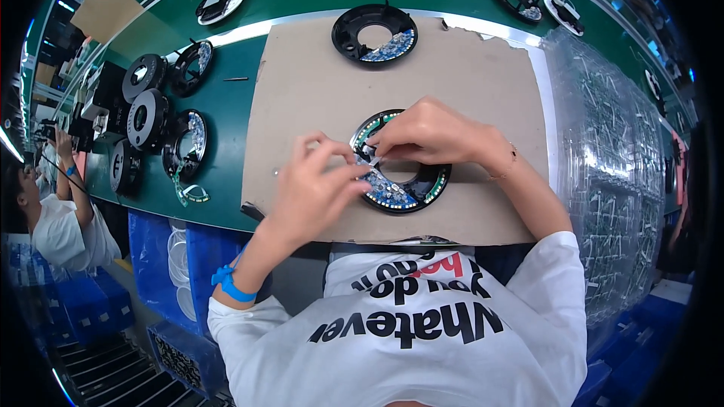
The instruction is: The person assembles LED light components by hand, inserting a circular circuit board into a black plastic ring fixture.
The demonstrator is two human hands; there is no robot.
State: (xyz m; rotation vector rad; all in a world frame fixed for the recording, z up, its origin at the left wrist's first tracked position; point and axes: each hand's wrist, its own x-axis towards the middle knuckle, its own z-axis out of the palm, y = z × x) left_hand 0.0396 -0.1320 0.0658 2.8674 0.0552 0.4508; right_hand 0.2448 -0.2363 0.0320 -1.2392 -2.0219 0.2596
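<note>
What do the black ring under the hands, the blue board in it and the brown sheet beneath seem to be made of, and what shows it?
Black ring: probably moulded plastic, smooth with a slight sheen.
Blue board: likely circuit-board laminate with a blue coating; small pale parts dot it.
Brown sheet: looks like matt cardboard; its far edge is ragged.

Five black, ring-shaped plastic housings (pixel 426 180) with blue circuit boards (pixel 388 190) show: two on one tan cardboard sheet (pixel 302 90), two at left, one at far right. There are three grey-faced black round units (pixel 145 78), at least three white-and-black discs (pixel 219 6), two blue wristbands (pixel 239 295), one thin dark rod (pixel 235 79).
</note>
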